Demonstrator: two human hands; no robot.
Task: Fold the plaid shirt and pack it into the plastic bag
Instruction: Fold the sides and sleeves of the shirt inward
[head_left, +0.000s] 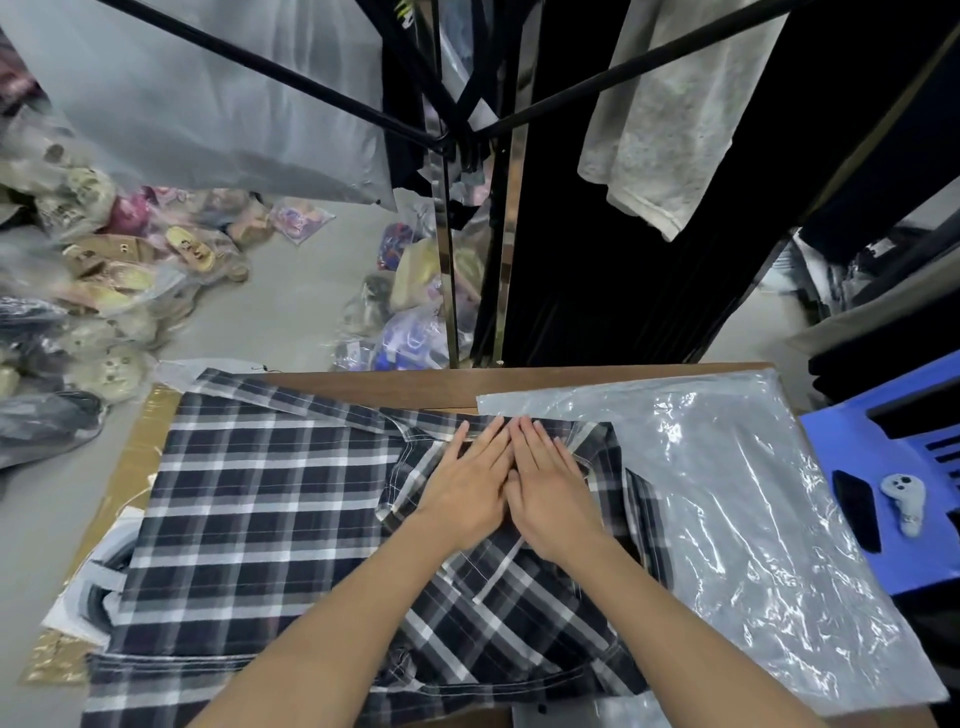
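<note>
One plaid shirt, perhaps one plastic bag.

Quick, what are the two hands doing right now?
Left hand: open, flat on the plaid shirt, holding nothing.
Right hand: open, flat on the shirt beside it, holding nothing.

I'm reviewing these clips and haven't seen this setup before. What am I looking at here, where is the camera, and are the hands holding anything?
There is no robot. One wide-angle camera on a person's head looks down at their bare hands. The left hand and right hand lie flat, side by side, pressing on a plaid shirt spread on a table. Neither grips anything. A clear plastic bag lies to the right, partly under the shirt. Beyond it, a blue stool carries a phone and a grey controller.
</note>
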